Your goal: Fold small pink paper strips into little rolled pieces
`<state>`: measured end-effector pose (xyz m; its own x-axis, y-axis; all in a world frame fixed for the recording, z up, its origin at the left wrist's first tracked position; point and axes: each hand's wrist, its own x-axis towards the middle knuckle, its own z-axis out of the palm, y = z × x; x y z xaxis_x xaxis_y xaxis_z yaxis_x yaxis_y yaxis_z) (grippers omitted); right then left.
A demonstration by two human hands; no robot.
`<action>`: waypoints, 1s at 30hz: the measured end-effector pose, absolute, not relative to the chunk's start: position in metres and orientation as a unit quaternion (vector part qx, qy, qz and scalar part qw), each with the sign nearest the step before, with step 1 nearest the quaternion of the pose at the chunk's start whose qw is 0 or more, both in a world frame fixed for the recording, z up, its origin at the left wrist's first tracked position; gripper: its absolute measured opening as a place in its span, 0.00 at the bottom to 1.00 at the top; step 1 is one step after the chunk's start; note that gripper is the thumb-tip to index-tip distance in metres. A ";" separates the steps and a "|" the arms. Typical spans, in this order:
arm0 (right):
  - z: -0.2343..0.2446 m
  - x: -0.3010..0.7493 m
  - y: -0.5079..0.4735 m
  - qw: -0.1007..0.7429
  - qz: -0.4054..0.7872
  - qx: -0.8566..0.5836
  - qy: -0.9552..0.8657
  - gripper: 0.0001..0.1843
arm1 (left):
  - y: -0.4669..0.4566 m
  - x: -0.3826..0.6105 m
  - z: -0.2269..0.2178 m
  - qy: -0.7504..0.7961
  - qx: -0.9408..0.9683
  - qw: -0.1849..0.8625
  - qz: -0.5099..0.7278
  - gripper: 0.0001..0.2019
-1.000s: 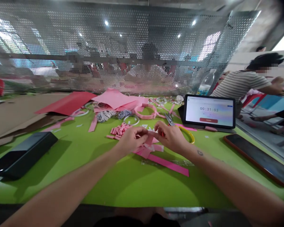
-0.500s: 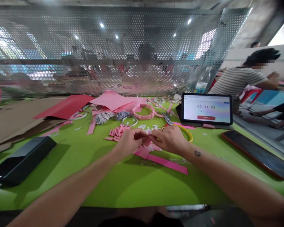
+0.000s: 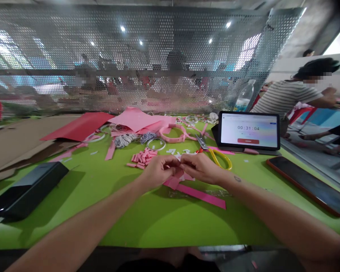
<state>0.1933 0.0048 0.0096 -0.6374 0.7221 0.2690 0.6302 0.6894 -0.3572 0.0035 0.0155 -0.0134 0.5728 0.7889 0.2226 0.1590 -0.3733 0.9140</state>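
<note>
My left hand (image 3: 159, 170) and my right hand (image 3: 200, 169) meet above the green table mat (image 3: 147, 223), their fingertips pinching a small folded pink paper piece (image 3: 177, 170). A long bright pink strip (image 3: 201, 196) runs out below them, lying on the mat. Just left of my left hand lies a pile of short pink paper pieces (image 3: 140, 156). Yellow-handled scissors (image 3: 212, 153) lie beyond my right hand, not touching it. Farther back stands a pink paper ring (image 3: 172, 133).
Twine (image 3: 124, 141), a wire ring (image 3: 155, 143), red card (image 3: 79, 125) and pink sheets (image 3: 138, 120) lie at the back. A timer tablet (image 3: 248, 130) and phone (image 3: 308, 185) are right; a black case (image 3: 25, 189) is left. A co-worker (image 3: 286, 96) sits beyond the perforated metal screen's right end.
Both hands have moved slightly lower and closer together, still pinching the pink paper. More of the scissors now shows beyond my right hand.
</note>
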 end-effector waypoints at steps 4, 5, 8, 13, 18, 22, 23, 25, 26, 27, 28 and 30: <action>0.014 0.195 0.004 0.210 0.183 -0.341 -0.898 0.11 | 0.016 0.003 -0.013 0.298 0.738 0.502 0.338 0.02; 0.015 0.195 0.004 0.213 0.194 -0.334 -0.898 0.11 | 0.016 0.003 -0.012 0.294 0.734 0.512 0.336 0.02; 0.017 0.196 0.003 0.217 0.213 -0.321 -0.897 0.12 | 0.016 0.003 -0.012 0.288 0.725 0.532 0.331 0.03; 0.017 0.196 0.003 0.217 0.211 -0.323 -0.897 0.11 | 0.016 0.003 -0.012 0.287 0.718 0.542 0.329 0.02; 0.017 0.195 0.003 0.213 0.195 -0.333 -0.898 0.12 | 0.016 0.004 -0.011 0.289 0.716 0.546 0.325 0.02; 0.011 0.193 0.004 0.219 0.165 -0.347 -0.897 0.10 | 0.015 0.003 -0.010 0.292 0.722 0.535 0.327 0.02; 0.009 0.193 0.004 0.224 0.152 -0.356 -0.894 0.09 | 0.015 0.003 -0.011 0.295 0.725 0.530 0.327 0.02; 0.005 0.192 0.006 0.235 0.124 -0.380 -0.886 0.08 | 0.015 0.003 -0.012 0.306 0.727 0.521 0.326 0.02; 0.003 0.193 0.007 0.245 0.108 -0.394 -0.879 0.08 | 0.016 0.003 -0.012 0.315 0.722 0.522 0.327 0.03; 0.001 0.194 0.009 0.255 0.093 -0.409 -0.871 0.08 | 0.016 0.003 -0.013 0.326 0.713 0.525 0.331 0.04; 0.000 0.195 0.011 0.267 0.077 -0.424 -0.862 0.08 | 0.017 0.003 -0.014 0.339 0.701 0.529 0.339 0.06; -0.001 0.200 0.017 0.282 0.044 -0.459 -0.842 0.08 | 0.019 0.002 -0.015 0.363 0.679 0.525 0.362 0.07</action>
<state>0.2003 0.0172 -0.0009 -0.4203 0.7973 0.4333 0.7472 0.5750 -0.3333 0.0023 0.0187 -0.0155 0.4743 0.8734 0.1103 0.1129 -0.1846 0.9763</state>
